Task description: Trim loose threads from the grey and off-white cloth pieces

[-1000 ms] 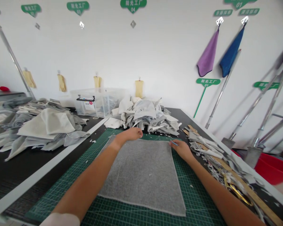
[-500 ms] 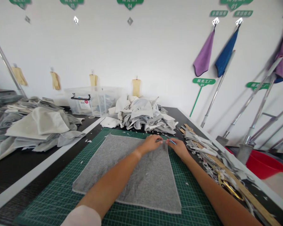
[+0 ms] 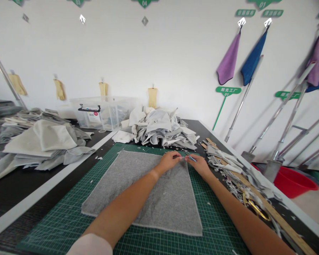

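Observation:
A grey square of felt-like fabric (image 3: 138, 187) lies flat on the green cutting mat (image 3: 66, 219). Both my hands rest at its far right corner, close together. My left hand (image 3: 168, 161) has its fingers curled and pinched on the fabric's far edge. My right hand (image 3: 199, 164) is closed round a thin blue pen-like tool (image 3: 191, 158), whose tip points at my left fingers.
A heap of grey and white fabric pieces (image 3: 159, 129) lies just beyond the mat. More folded cloth (image 3: 42, 141) is piled at the left, with a clear plastic box (image 3: 103, 113) behind. Scraps, a wooden ruler (image 3: 279, 216) and yellow-handled scissors (image 3: 255, 207) line the right edge.
My left hand has slid right along the fabric's far edge, from its middle to the right corner beside my right hand. The view has shifted slightly right.

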Available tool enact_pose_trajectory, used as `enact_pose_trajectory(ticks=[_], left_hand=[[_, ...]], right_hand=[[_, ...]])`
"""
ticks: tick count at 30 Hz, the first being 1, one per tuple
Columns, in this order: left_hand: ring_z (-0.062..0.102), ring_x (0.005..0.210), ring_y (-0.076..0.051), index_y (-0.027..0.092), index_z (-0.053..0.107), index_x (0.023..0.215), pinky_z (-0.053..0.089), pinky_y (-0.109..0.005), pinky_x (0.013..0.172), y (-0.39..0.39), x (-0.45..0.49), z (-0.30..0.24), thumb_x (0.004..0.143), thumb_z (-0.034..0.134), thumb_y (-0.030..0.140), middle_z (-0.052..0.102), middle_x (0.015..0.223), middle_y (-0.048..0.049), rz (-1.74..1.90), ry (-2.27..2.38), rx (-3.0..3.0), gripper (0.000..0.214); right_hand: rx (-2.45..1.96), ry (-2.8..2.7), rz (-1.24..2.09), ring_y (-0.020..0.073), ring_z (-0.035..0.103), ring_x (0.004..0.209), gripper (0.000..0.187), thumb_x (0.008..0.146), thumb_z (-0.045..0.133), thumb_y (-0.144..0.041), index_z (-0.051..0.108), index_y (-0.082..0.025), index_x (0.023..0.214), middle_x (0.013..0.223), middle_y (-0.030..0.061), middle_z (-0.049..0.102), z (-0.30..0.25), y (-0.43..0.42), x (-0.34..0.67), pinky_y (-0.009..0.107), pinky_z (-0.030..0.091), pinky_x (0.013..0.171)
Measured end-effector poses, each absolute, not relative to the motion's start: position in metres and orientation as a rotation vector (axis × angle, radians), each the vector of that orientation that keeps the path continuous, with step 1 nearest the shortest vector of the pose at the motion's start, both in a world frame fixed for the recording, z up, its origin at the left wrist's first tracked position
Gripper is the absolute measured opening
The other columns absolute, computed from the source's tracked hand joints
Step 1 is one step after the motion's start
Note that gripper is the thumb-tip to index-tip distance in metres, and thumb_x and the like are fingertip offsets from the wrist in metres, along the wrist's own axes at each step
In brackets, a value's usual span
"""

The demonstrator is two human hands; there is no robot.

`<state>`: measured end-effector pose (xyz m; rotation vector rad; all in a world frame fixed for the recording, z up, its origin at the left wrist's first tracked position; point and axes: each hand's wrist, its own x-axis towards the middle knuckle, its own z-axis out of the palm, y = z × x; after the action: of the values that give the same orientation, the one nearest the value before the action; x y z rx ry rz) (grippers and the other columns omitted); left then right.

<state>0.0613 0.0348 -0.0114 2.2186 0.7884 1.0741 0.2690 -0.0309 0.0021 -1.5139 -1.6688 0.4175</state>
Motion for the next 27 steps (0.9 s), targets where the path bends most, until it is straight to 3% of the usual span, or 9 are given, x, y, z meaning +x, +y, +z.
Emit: enact_pose_trajectory(ticks=[10,22,27], left_hand=[[0.065,0.083,-0.017,0.017,0.073,0.094,0.049,-0.026,0.078,0.0353,0.0624,-0.0113,0.089,0.059,0.032,0.074,0.092,-0.0048,1.125,0.821,2.072,0.022],[0.065,0.091,-0.018,0.019,0.074,0.1,0.048,-0.027,0.083,0.0341,0.0608,-0.0102,0.089,0.061,0.041,0.074,0.099,-0.0051,1.053,0.83,2.202,0.027],[0.063,0.081,-0.016,0.017,0.073,0.096,0.047,-0.025,0.076,0.0356,0.0608,-0.0101,0.091,0.057,0.035,0.073,0.09,-0.004,1.105,0.817,2.088,0.025]], right_hand=[[-1.536,-1.627,0.456,0.025,0.068,0.092,0.033,0.086,0.062,-0.052,0.078,-0.024,0.092,0.093,0.0014,0.077,0.0059,-0.0339,0.2666,0.033,0.046,0.085],[-1.507,-1.664,0.487,0.0244,0.067,0.087,0.033,0.084,0.063,-0.052,0.076,-0.023,0.09,0.089,0.0017,0.076,0.0046,-0.0333,0.2658,0.032,0.046,0.081],[-1.501,-1.636,0.494,0.0235,0.066,0.085,0.036,0.086,0.059,-0.053,0.075,-0.021,0.09,0.089,0.0019,0.075,0.0063,-0.0348,0.2641,0.03,0.046,0.077]])
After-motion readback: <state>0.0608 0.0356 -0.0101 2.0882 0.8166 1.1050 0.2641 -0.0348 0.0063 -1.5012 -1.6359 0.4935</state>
